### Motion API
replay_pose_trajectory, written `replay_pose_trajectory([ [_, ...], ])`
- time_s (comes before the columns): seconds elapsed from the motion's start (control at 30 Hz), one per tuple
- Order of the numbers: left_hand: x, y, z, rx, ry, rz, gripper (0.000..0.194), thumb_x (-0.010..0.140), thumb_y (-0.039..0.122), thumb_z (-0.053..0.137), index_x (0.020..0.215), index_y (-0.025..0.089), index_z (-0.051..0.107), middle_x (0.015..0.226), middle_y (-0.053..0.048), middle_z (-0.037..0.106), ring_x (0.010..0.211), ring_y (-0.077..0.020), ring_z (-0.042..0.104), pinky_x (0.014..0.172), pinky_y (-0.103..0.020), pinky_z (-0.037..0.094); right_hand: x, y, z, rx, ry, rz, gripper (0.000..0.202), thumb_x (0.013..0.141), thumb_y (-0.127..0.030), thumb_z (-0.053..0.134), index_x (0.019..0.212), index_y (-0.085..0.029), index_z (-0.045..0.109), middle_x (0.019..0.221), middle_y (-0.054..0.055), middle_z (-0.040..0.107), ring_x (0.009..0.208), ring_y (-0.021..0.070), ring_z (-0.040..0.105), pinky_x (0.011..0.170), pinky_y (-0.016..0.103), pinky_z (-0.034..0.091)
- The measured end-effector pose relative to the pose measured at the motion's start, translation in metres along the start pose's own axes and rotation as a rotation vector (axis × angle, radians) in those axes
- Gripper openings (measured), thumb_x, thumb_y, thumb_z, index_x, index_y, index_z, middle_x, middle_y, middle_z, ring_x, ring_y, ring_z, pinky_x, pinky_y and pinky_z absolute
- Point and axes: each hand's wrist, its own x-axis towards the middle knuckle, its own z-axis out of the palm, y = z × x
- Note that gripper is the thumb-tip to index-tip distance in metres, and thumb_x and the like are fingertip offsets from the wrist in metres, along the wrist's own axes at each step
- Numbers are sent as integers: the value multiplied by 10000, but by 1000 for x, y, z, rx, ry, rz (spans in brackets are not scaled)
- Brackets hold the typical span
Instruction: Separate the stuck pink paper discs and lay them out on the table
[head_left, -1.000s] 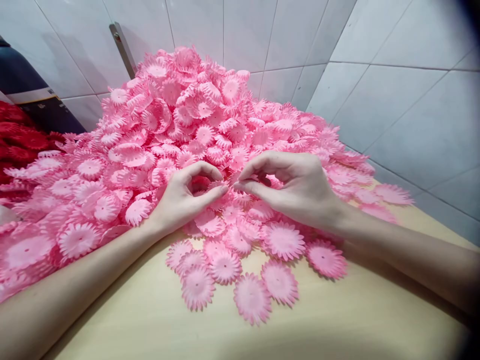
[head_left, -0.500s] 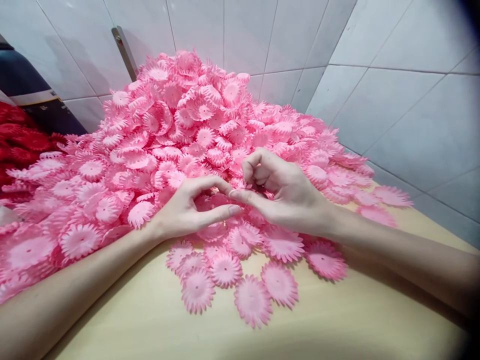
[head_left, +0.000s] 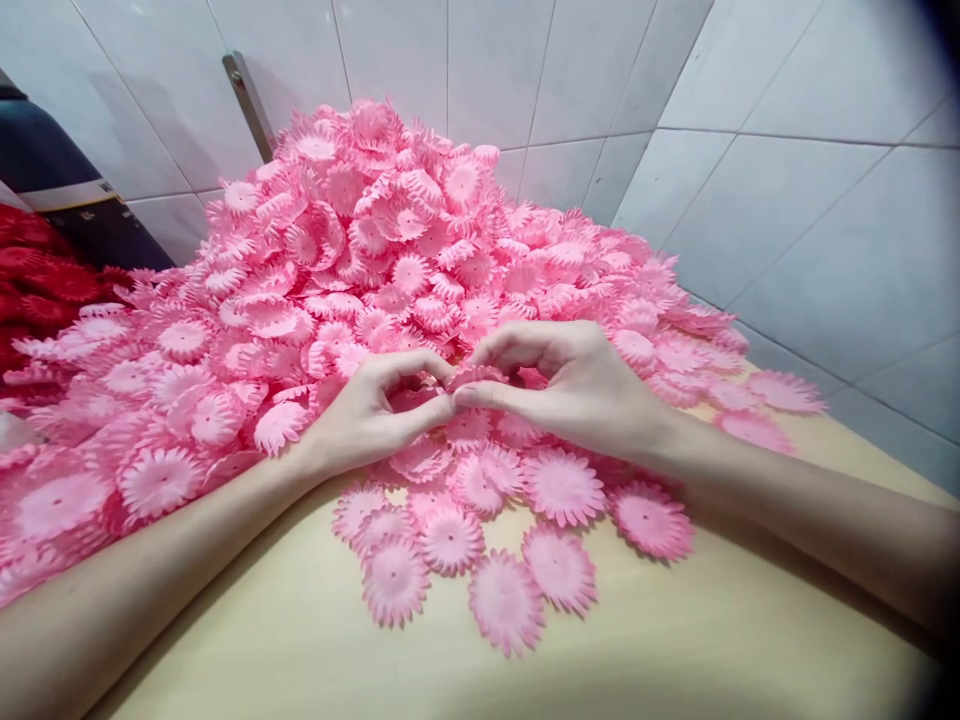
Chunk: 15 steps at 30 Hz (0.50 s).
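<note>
A pink fabric flower piece with a fringed edge is between my two hands, in front of the big pile. My right hand pinches it, thumb below and bent fingers above. My left hand is closed in a pinch at the piece's left edge, its fingertips meeting the right thumb. Part of the piece is hidden by the fingers. Below the hands, several loose pink flower pieces lie flat on the pale wooden table.
A tall heap of pink flower pieces leans toward the tiled wall. At the left are red pieces and a dark blue cylinder. A metal strip stands against the wall behind the heap.
My right hand has lowered and moved slightly left, its curled fingers coming down onto a flower piece that now shows between the hands. The left thumb and forefinger have drawn together.
</note>
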Motion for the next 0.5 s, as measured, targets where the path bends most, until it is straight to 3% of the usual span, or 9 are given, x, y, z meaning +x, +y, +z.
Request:
replay_pose_trajectory([
  [0.1,-1,1,0,-22,3,-16,152,821,255,629,873,112,629,799,-41,629,730,-130,581,669,-248,470,0,-2,0,-55,33,10,78,763,-238,707,737,-167,690,708,39,695,636,159,639,565,296,499],
  [0.3,-2,3,1,-27,16,-46,176,822,288,636,891,127,635,787,-25,626,684,-104,558,623,-220,449,-1,-2,-1,-107,13,-46,115,830,-240,631,753,-196,705,734,25,711,643,157,642,564,296,499],
  [0.5,0,2,2,-4,47,-47,187,822,307,637,875,128,648,770,-22,637,677,-102,563,626,-217,450,-1,-3,-2,-175,-33,-59,163,859,-194,573,776,-167,711,649,7,662,548,115,563,469,255,413],
])
